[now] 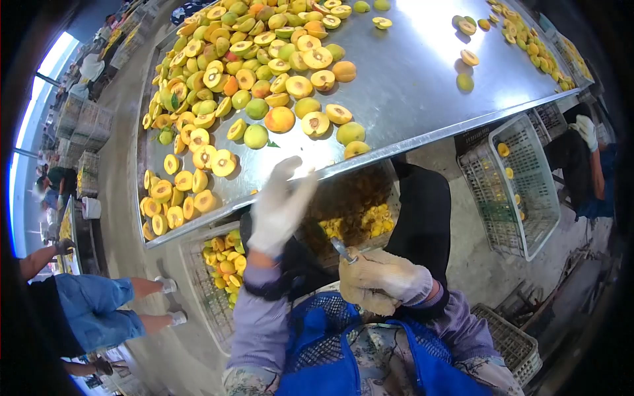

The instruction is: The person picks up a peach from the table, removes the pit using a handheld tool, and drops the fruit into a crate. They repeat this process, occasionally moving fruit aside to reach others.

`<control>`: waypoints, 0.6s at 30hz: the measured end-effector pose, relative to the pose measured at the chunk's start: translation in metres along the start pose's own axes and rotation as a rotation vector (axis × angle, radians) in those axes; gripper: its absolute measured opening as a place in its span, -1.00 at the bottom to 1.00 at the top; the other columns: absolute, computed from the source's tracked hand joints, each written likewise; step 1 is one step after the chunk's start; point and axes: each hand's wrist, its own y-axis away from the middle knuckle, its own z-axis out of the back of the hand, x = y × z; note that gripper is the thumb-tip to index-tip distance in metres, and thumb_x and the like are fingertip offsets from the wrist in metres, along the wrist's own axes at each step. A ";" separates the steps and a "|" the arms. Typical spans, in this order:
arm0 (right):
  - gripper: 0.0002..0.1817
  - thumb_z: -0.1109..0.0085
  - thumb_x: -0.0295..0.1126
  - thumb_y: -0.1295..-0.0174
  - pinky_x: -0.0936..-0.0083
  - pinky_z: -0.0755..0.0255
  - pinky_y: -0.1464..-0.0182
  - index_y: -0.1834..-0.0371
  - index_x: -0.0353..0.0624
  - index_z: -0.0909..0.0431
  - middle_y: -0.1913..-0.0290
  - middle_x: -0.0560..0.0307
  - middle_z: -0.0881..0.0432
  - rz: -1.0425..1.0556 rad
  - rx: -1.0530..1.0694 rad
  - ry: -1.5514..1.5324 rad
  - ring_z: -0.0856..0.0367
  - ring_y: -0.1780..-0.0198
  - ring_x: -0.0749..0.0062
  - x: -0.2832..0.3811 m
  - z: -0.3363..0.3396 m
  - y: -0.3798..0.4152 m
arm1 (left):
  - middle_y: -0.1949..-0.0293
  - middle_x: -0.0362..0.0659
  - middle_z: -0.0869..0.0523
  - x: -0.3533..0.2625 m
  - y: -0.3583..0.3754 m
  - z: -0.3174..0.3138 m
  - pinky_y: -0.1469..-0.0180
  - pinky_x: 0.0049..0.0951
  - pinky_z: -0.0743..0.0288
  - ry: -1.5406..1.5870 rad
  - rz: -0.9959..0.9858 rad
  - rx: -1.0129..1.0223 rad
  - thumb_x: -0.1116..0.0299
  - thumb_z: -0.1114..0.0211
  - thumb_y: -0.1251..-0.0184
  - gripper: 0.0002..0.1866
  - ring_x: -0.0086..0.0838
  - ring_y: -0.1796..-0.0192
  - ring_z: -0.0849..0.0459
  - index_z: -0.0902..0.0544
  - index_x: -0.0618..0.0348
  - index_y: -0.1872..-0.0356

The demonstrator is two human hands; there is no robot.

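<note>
Right hand (383, 280) clamped round metal tool (343, 251), tip protruding, probably for free use. Left hand (277, 214) blurred, fingers apart, by desk (409, 86) edge; peach halves (316, 124) heaped there, presumably for reach.

The tool (343, 250) and tabletop (403, 99) look shiny metal, the gloves (396, 276) matt cloth.

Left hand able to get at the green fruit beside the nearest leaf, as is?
Likely yes: the left hand, though blurred, is close to the green fruit, with only bare table and a small leaf showing between.
</note>
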 end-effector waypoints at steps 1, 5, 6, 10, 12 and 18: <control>-0.63 0.13 -0.17 -0.47 0.69 -0.11 0.74 0.38 -0.19 -0.50 0.70 0.30 -0.38 0.001 -0.008 0.001 -0.30 0.77 0.66 0.001 -0.002 0.001 | -0.15 0.07 -0.62 -0.021 -0.021 -0.020 -0.18 -0.37 -0.45 -0.151 0.148 0.134 0.02 -0.36 -0.24 -0.31 -0.26 -0.08 -0.64 -0.45 0.28 -0.27; -0.64 0.07 -0.15 -0.44 0.68 -0.11 0.73 0.39 -0.20 -0.49 0.70 0.28 -0.40 0.105 -0.264 0.004 -0.30 0.77 0.66 -0.002 -0.002 0.010 | -0.02 0.09 -0.67 0.007 -0.084 -0.089 -0.07 -0.29 -0.49 -0.410 -0.101 0.324 -0.04 -0.31 -0.18 -0.34 -0.15 0.04 -0.69 -0.51 0.20 -0.20; -0.64 0.06 -0.15 -0.44 0.68 -0.11 0.72 0.39 -0.21 -0.48 0.70 0.28 -0.41 0.130 -0.253 0.001 -0.31 0.77 0.65 -0.002 0.002 0.012 | 0.04 0.07 -0.68 0.002 -0.091 -0.091 -0.04 -0.32 -0.50 -0.282 -0.052 0.377 -0.03 -0.32 -0.18 -0.36 -0.21 0.06 -0.69 -0.53 0.20 -0.18; -0.65 0.05 -0.16 -0.44 0.65 -0.13 0.70 0.39 -0.22 -0.47 0.69 0.26 -0.43 0.162 -0.300 0.000 -0.32 0.76 0.64 0.003 0.005 0.017 | 0.11 -0.06 -0.66 0.002 -0.090 -0.087 0.05 -0.43 -0.54 0.297 0.171 0.329 0.10 -0.30 -0.25 -0.46 -0.45 0.07 -0.64 -0.53 0.24 -0.16; -0.65 0.05 -0.15 -0.45 0.65 -0.16 0.66 0.36 -0.21 -0.45 0.68 0.26 -0.44 0.289 -0.382 0.102 -0.32 0.74 0.64 -0.001 0.009 0.012 | 0.00 -0.11 -0.60 -0.020 -0.069 -0.071 0.13 -0.43 -0.59 0.639 0.290 0.217 0.21 -0.25 -0.32 -0.50 -0.43 0.01 -0.60 -0.45 0.25 -0.21; -0.72 -0.04 -0.20 -0.44 0.69 -0.22 0.60 0.35 -0.15 -0.43 0.66 0.29 -0.45 0.373 -0.474 0.183 -0.36 0.67 0.68 0.007 0.007 0.004 | -0.04 0.00 -0.58 -0.031 -0.012 -0.047 0.15 -0.43 -0.62 0.981 0.275 0.384 0.32 -0.19 -0.30 -0.53 -0.31 -0.01 -0.63 -0.41 0.27 -0.20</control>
